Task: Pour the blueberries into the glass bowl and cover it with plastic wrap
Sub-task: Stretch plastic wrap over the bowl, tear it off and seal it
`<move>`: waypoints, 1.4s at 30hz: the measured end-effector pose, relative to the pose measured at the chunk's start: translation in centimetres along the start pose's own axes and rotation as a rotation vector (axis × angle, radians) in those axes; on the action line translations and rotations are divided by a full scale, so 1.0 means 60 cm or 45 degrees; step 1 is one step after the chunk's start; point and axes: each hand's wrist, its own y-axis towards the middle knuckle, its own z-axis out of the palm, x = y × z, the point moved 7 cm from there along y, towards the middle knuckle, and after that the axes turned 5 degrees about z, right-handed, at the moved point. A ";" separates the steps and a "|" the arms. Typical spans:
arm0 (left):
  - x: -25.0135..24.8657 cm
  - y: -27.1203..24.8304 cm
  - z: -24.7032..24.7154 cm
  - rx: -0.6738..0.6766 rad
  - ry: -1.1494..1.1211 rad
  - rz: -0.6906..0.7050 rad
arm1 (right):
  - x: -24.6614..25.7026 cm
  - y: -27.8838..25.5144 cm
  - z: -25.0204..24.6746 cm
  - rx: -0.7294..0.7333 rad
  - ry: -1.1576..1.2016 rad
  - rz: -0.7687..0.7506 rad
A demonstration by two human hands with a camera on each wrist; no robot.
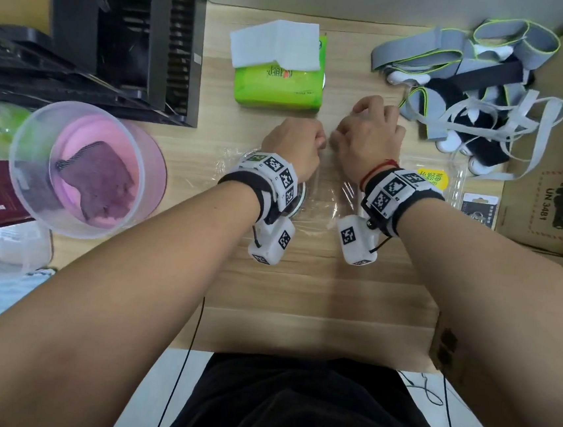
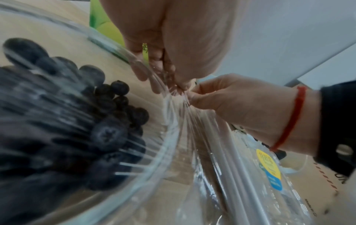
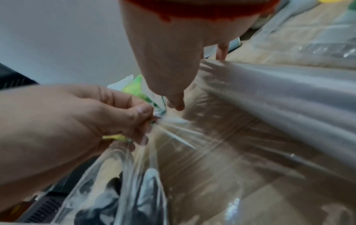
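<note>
A green tissue pack (image 1: pixel 278 82) with a white sheet on top is seen on the wooden table (image 1: pixel 317 292) just beyond the two hands. A tangle of grey straps (image 1: pixel 471 80) lies beyond and to the right of the right hand, and a cardboard box (image 1: pixel 557 191) stands further right. Well to the left of the left hand, a translucent tub (image 1: pixel 81 170) holding a pink insert and a purple cloth is set beside a black rack (image 1: pixel 125 33). An empty clear blueberry punnet (image 1: pixel 447 188) with a yellow label lies just right of the right wrist.

The glass bowl (image 2: pixel 150 158) is placed directly under the left wrist, largely hidden by it in the head view. The blueberries (image 2: pixel 80 124) are seen inside it, heaped against the near wall. Plastic wrap (image 3: pixel 240 152) is stretched from the bowl's rim across the table towards a roll lying under the right forearm, and its creases converge on the point where the hands meet.

The left hand (image 1: pixel 295 147) is closed, and a gathered edge of the wrap is pinched between its thumb and curled fingers, just past the bowl's rim. The right hand (image 1: pixel 370 135) is held thumb-side against it; its thumb and forefinger are pressed together on the same bunched film, with the remaining fingers loosely curled.
</note>
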 end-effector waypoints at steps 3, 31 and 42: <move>0.007 0.001 0.001 0.009 -0.039 -0.021 | -0.001 -0.002 0.003 0.068 0.131 -0.002; -0.001 0.002 0.032 0.071 0.269 0.125 | -0.038 -0.014 -0.024 0.116 0.108 0.107; -0.004 -0.011 0.037 -0.040 0.303 0.249 | -0.106 -0.031 -0.058 -0.011 0.113 0.275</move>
